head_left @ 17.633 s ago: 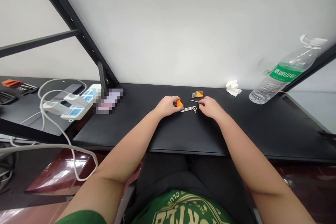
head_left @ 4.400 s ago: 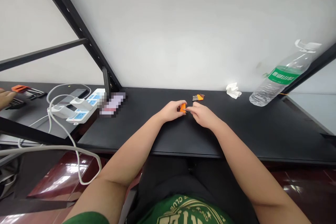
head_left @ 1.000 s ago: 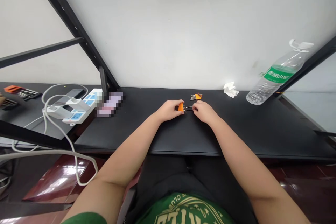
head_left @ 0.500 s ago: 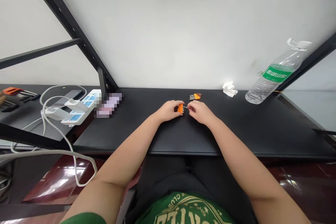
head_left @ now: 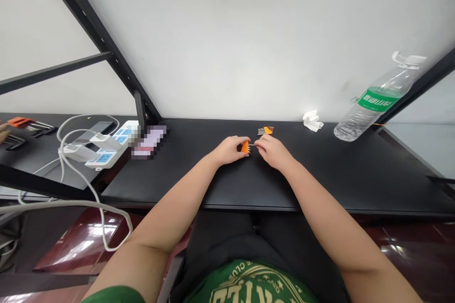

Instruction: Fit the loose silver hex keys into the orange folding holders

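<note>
Centrally, orange holder [head_left: 245, 147], gripped, left hand [head_left: 229, 150]

Reaches forward with both bare forearms [head_left: 177, 201] angled inward, grips between the curved fingers [head_left: 241, 139] and thumb [head_left: 243, 155] of the left hand [head_left: 229, 150], and pinches close by with the right hand [head_left: 273, 151].

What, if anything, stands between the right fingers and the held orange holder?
Nothing visible blocks the gap: only the thin silver metal rod in the right fingers reaches toward the orange plastic holder in the left fingers.
</note>
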The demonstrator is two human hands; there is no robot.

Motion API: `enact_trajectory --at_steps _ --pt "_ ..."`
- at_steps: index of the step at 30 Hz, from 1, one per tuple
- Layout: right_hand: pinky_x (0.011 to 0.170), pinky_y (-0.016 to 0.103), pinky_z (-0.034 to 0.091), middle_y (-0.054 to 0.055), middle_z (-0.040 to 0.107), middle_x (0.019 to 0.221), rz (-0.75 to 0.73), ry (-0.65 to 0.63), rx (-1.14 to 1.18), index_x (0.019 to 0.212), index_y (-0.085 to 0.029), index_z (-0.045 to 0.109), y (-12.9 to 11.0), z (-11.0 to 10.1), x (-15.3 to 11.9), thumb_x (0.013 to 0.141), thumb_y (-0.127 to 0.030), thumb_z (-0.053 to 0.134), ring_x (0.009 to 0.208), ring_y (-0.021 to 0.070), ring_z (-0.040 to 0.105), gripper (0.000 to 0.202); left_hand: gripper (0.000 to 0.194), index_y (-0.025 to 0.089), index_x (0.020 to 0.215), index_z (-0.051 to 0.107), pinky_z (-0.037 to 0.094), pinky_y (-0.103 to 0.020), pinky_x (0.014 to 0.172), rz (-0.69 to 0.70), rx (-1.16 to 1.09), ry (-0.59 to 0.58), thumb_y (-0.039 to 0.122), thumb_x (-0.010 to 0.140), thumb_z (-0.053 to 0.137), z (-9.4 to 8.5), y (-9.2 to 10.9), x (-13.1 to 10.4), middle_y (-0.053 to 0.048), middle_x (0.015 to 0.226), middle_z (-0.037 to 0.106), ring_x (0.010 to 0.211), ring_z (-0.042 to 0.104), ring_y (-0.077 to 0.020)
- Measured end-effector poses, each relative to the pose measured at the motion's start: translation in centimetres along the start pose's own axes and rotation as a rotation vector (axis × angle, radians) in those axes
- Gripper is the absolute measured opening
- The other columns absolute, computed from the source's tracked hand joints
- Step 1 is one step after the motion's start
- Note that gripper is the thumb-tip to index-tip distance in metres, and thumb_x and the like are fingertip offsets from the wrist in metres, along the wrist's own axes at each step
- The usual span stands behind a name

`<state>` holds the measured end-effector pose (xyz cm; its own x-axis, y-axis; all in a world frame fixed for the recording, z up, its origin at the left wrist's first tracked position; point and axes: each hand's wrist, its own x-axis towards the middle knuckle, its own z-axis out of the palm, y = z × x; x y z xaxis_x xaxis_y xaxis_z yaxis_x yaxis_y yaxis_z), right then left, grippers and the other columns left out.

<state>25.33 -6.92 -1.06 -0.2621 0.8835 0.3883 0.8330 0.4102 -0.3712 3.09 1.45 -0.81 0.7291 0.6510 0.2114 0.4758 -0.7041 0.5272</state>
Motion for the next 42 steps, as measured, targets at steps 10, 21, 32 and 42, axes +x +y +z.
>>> enact_trajectory --at_steps 10,21,32,42 --pt "0.076 0.031 0.051 0.005 0.065 0.099 0.056 0.079 0.272 0.101 -0.021 0.065 -1.2 1.1 0.6 0.088 -0.009 0.053 0.079 0.0176 0.059 0.021 0.027 0.026 0.111 0.073 0.048 -0.046 0.104 0.107 0.119 0.018 0.034 0.085 0.074 0.4 1.7 0.0 -0.005 0.104 0.072 0.113 0.063 -0.028" --pt "0.092 0.032 0.049 0.009 0.069 0.118 0.259 -0.146 -0.065 0.105 -0.022 0.078 2.9 0.2 0.6 0.098 -0.017 0.058 0.106 0.0214 0.065 0.022 0.061 0.028 0.142 0.065 0.058 -0.032 0.092 -0.022 -0.109 0.036 0.034 0.082 0.078 0.1 -0.4 -0.1 -0.001 0.114 0.077 0.095 0.072 -0.0192" --pt "0.07 0.03 0.041 0.01 0.069 0.1 0.276 -0.179 -0.222 0.086 -0.02 0.07 0.8 -0.5 0.5 0.094 -0.013 0.058 0.085 0.0206 0.064 0.016 0.039 0.026 0.118 0.077 0.057 -0.033 0.096 -0.022 -0.105 0.04 0.036 0.081 0.079 0.0 0.1 -0.1 -0.001 0.114 0.08 0.099 0.073 -0.0205" --pt "0.06 0.029 0.037 0.008 0.07 0.086 0.411 -0.226 -0.106 0.07 -0.021 0.063 1.1 -0.9 0.4 0.075 -0.014 0.071 0.069 0.018 0.058 0.012 0.07 0.026 0.145 0.053 0.057 -0.037 0.104 -0.097 -0.1 0.028 0.028 0.08 0.079 0.3 -0.3 0.0 -0.005 0.126 0.075 0.114 0.073 -0.0228"
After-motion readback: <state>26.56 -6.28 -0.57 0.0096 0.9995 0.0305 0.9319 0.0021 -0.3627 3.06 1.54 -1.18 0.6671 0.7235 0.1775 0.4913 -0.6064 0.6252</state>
